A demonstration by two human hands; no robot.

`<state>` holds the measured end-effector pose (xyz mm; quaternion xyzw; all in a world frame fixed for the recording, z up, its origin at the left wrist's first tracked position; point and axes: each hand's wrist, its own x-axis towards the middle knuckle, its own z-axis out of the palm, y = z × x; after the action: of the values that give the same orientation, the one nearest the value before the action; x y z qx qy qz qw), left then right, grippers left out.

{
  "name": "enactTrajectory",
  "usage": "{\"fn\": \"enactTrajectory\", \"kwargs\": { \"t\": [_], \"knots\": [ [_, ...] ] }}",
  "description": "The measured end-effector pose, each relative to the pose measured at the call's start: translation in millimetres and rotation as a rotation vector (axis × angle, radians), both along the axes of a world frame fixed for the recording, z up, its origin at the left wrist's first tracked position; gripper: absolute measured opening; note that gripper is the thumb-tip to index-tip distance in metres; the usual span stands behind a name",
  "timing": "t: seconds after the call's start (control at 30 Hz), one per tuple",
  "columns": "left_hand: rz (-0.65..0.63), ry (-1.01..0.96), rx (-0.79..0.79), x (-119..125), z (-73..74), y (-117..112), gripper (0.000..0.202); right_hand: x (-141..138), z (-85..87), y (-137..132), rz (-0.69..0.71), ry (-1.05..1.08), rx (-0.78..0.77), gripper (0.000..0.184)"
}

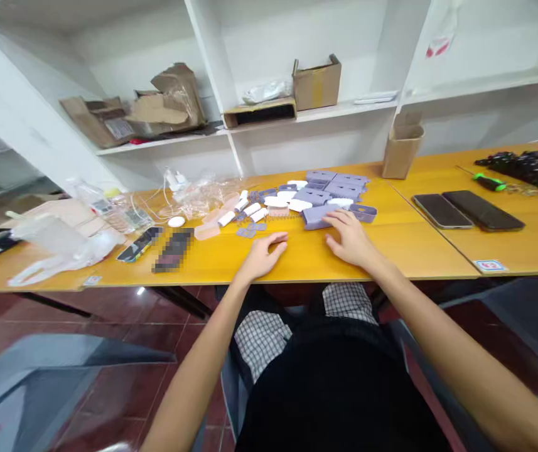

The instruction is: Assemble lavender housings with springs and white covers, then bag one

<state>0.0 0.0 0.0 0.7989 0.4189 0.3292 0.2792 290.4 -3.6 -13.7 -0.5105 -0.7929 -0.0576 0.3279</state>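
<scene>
My left hand point(265, 252) rests on the yellow tabletop point(410, 248) with its fingers loosely curled and nothing in it. My right hand point(349, 237) lies flat with its fingers stretched out, the tips touching a lilac plastic case point(316, 216). Behind it lies a heap of lilac cases point(339, 186), with white oval pieces point(275, 202) and small white cylinders point(252, 210) to its left. Some small lilac bits point(247, 232) lie just beyond my left hand.
Two dark phones point(466, 211) lie right of my hands, a green-handled screwdriver point(489, 182) and a black pile point(532, 166) farther right. Phones point(139, 245), plastic bags point(61, 245) and wrappers sit at the left. A cardboard box point(401, 150) stands behind; shelves point(320, 113) hold boxes.
</scene>
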Motion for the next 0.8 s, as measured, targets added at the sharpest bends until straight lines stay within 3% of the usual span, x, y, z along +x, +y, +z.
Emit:
{"fn": "enactTrajectory", "kwargs": {
  "t": [0.2,0.37,0.5,0.8],
  "knots": [
    [0.036,0.135,0.072,0.3,0.1,1.0,0.04,-2.2,0.5,5.5,-0.041,-0.128,-0.024,0.055],
    [-0.017,0.414,0.241,10.7,-0.3,-6.3,0.043,7.4,-0.2,-17.0,-0.039,-0.127,0.09,0.042],
    [-0.023,0.461,0.255,12.4,-0.5,-7.5,0.042,14.8,-1.2,-32.3,0.013,-0.066,0.088,0.036],
    [0.018,0.525,0.282,12.1,-3.6,-7.8,0.042,24.1,-12.5,-31.7,-0.045,0.122,-0.128,0.064]
  ]
}}
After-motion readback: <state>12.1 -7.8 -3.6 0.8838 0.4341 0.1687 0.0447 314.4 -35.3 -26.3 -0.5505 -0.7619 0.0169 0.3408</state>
